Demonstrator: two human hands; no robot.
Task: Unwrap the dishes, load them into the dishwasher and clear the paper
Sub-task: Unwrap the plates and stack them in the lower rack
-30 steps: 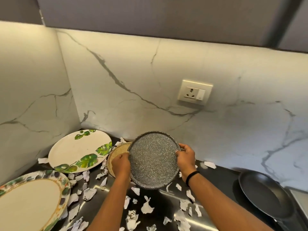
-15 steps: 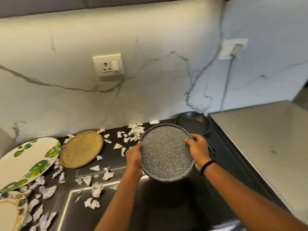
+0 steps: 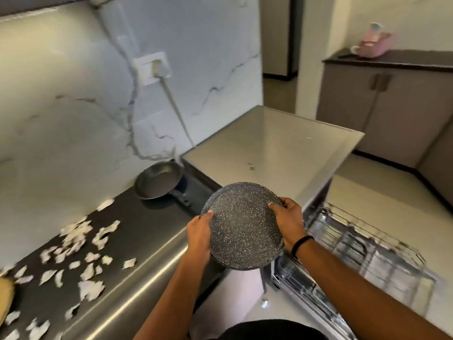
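Plate [image 3: 241, 229] — dark, speckled — is held in the air between counter [image 3: 137, 244] and open dishwasher rack [image 3: 362, 244]. Paper scraps [image 3: 81, 244] litter the counter at left, a pan [image 3: 158, 180] behind. Left hand [image 3: 199, 233] grips the plate's left rim, right hand [image 3: 289, 220] its right rim — thumbs on top.

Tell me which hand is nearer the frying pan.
Left. The left hand grips the speckled plate on the side facing the frying pan; the right hand grips the opposite edge, farther away.
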